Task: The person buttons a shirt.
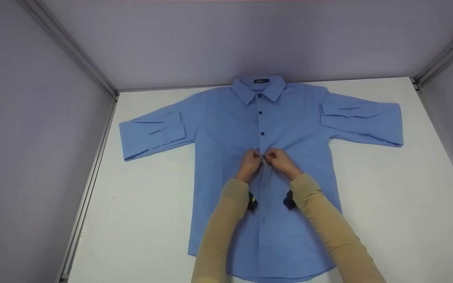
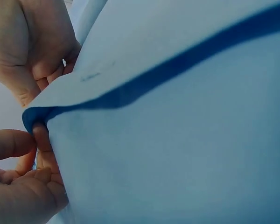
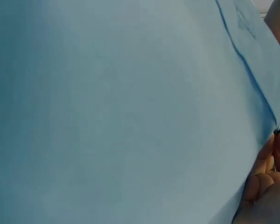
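A blue long-sleeved shirt [image 1: 226,129] lies front up, collar away from me. My left hand [image 1: 250,161] pinches the edge of its front placket midway down. Beside it, my right hand [image 1: 280,160] grips a small dark button [image 1: 264,157] at the same spot. In the left wrist view, fingers of the left hand [image 2: 28,186] reach under the lifted placket, and a buttonhole [image 2: 91,75] shows on the cloth. The right wrist view has the dark button [image 3: 277,130] at the right hand's [image 3: 268,186] fingertips. Whether it passes through a hole I cannot tell.
Above the hands, dark buttons [image 1: 262,133] run up the placket to the collar [image 1: 246,92]. Both sleeves [image 1: 151,133] are folded inward on the white table [image 1: 140,212]. Pale panels [image 1: 210,43] stand behind and at both sides.
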A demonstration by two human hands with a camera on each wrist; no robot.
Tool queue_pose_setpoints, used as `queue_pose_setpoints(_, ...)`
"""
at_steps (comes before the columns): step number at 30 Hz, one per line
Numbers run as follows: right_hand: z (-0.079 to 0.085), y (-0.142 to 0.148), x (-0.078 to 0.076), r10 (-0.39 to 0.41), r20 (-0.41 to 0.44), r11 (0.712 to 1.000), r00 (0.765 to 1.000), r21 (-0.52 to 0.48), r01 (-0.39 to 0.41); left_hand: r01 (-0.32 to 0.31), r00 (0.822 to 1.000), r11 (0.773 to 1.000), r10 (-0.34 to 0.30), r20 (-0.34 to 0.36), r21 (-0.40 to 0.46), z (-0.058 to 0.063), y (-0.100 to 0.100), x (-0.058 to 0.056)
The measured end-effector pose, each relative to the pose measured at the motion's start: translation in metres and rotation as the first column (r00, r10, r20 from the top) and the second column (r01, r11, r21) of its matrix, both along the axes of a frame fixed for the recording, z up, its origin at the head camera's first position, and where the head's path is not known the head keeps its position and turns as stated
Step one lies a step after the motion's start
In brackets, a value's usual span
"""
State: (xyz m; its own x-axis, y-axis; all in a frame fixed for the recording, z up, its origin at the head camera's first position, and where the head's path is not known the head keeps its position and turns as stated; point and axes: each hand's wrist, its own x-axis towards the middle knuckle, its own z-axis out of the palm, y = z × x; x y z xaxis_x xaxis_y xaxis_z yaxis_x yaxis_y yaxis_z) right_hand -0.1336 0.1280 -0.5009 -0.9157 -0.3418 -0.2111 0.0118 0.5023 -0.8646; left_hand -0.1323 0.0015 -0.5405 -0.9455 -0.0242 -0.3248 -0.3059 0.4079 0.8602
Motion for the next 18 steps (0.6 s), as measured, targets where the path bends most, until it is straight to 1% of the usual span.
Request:
queue_pose_setpoints(1, 0.001, 0.0, 0.0, 0.008, 0.017, 1.0, 1.0, -0.001, -0.008, 0.024, 0.998, 1.0, -0.025, -0.059, -0.017, -0.005, -0.002, 0.001)
queue_pose_setpoints(3, 0.003, 0.003, -0.001, 0.046, 0.031, 0.999, 0.998, 0.006, -0.046, 0.084, 0.99, 0.995, -0.09, -0.109, -0.061, -0.007, -0.007, 0.004)
queue_pose_setpoints(4, 0.004, 0.005, -0.001, 0.062, 0.031, 0.998, 0.998, 0.016, -0.062, 0.112, 0.984, 0.988, -0.125, -0.123, -0.106, -0.006, -0.01, 0.006)
queue_pose_setpoints(5, 0.006, 0.008, -0.002, 0.073, 0.018, 0.997, 0.997, 0.032, -0.074, 0.137, 0.978, 0.98, -0.157, -0.134, -0.147, -0.002, -0.012, 0.009)
queue_pose_setpoints(6, 0.008, 0.013, -0.002, 0.086, 0.004, 0.995, 0.996, 0.048, -0.086, 0.173, 0.971, 0.97, -0.197, -0.133, -0.172, -0.001, -0.017, 0.009)
queue_pose_setpoints(7, 0.01, 0.018, -0.002, 0.096, -0.019, 0.993, 0.995, 0.071, -0.095, 0.203, 0.97, 0.954, -0.227, -0.091, -0.218, 0.012, -0.021, 0.014)
queue_pose_setpoints(8, 0.012, 0.024, -0.001, 0.107, -0.06, 0.989, 0.992, 0.108, -0.1, 0.233, 0.966, 0.935, -0.254, -0.047, -0.269, 0.027, -0.025, 0.02)
queue_pose_setpoints(9, 0.014, 0.031, 0.0, 0.114, -0.096, 0.983, 0.989, 0.157, -0.098, 0.242, 0.958, 0.907, -0.28, -0.063, -0.343, 0.034, -0.031, 0.026)
queue_pose_setpoints(10, 0.016, 0.039, 0.001, 0.122, -0.132, 0.972, 0.984, 0.217, -0.091, 0.244, 0.95, 0.871, -0.304, -0.078, -0.427, 0.041, -0.039, 0.032)
queue_pose_setpoints(11, 0.018, 0.047, 0.003, 0.132, -0.151, 0.955, 0.98, 0.283, -0.085, 0.24, 0.94, 0.834, -0.328, -0.097, -0.496, 0.045, -0.048, 0.038)
queue_pose_setpoints(12, 0.021, 0.056, 0.006, 0.147, -0.15, 0.933, 0.978, 0.349, -0.087, 0.228, 0.93, 0.793, -0.349, -0.114, -0.565, 0.048, -0.058, 0.043)
queue_pose_setpoints(13, 0.024, 0.065, 0.008, 0.171, -0.14, 0.9, 0.975, 0.426, -0.096, 0.218, 0.923, 0.746, -0.366, -0.115, -0.629, 0.049, -0.069, 0.047)
queue_pose_setpoints(14, 0.027, 0.073, 0.01, 0.194, -0.113, 0.861, 0.975, 0.497, -0.113, 0.223, 0.92, 0.699, -0.382, -0.091, -0.679, 0.05, -0.081, 0.051)
queue_pose_setpoints(15, 0.029, 0.082, 0.013, 0.214, -0.071, 0.815, 0.974, 0.562, -0.138, 0.24, 0.919, 0.661, -0.391, -0.054, -0.711, 0.051, -0.092, 0.054)
queue_pose_setpoints(16, 0.031, 0.091, 0.016, 0.233, -0.026, 0.773, 0.972, 0.611, -0.169, 0.273, 0.917, 0.63, -0.399, -0.002, -0.727, 0.051, -0.103, 0.057)
queue_pose_setpoints(17, 0.032, 0.1, 0.019, 0.247, 0.022, 0.739, 0.969, 0.643, -0.203, 0.31, 0.913, 0.609, -0.406, 0.049, -0.73, 0.05, -0.112, 0.06)
queue_pose_setpoints(18, 0.032, 0.107, 0.021, 0.258, 0.06, 0.711, 0.964, 0.663, -0.232, 0.347, 0.906, 0.59, -0.411, 0.099, -0.729, 0.049, -0.12, 0.063)
